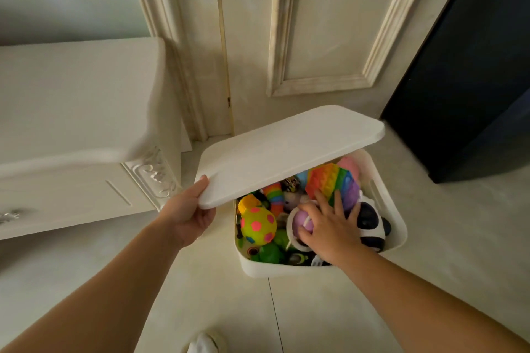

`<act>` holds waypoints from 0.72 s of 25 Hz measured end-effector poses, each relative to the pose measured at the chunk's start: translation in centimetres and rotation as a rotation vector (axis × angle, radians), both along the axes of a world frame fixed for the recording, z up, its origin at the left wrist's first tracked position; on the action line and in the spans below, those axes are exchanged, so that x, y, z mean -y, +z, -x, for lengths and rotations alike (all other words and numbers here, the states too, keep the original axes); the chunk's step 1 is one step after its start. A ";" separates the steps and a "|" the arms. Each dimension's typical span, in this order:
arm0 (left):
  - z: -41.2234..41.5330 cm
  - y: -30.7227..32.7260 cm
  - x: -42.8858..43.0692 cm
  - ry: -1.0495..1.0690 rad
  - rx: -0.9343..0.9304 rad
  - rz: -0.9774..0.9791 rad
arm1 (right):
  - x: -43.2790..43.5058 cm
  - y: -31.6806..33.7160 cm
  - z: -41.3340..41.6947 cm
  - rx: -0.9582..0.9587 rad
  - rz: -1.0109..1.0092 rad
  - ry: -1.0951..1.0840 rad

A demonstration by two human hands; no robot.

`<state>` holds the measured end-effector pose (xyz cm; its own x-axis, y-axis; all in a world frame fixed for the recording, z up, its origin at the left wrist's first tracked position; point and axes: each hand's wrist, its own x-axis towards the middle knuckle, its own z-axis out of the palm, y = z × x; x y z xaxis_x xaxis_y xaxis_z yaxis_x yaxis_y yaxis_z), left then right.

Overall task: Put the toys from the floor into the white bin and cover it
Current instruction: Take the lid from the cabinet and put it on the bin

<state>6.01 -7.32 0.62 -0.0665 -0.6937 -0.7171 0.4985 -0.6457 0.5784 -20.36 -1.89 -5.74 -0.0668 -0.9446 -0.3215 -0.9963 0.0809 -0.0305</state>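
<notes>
The white bin (397, 226) stands on the floor, filled with several toys. Among them are a yellow ball with pink spots (257, 226), a rainbow pop toy (334, 180), a lilac ball (304, 216) and a black-and-white panda toy (372, 226). My left hand (189, 213) grips the near left corner of the white lid (286, 149), which hangs tilted over the bin's back half. My right hand (329, 226) lies with spread fingers on top of the toys, pressing on the lilac ball and the pop toy.
A cream cabinet (71, 123) with carved trim stands at the left. Behind the bin is a panelled cream door (329, 31). A dark blue piece of furniture (470, 80) stands at the right. A white shoe tip (202, 344) shows at the bottom edge.
</notes>
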 end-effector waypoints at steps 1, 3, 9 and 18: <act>-0.2 -0.1 -0.1 -0.019 0.028 0.000 | 0.1 0.1 0.4 0.014 -0.050 0.009; -0.1 -0.4 -0.5 -0.059 0.046 0.011 | 0.8 1.3 0.7 0.195 -0.067 -0.006; 0.8 0.2 -1.3 -0.064 -0.008 0.047 | -2.7 3.3 -4.1 0.262 0.335 0.293; 1.0 1.2 -1.8 -0.072 0.009 0.082 | -1.6 0.8 -5.4 0.231 0.074 0.020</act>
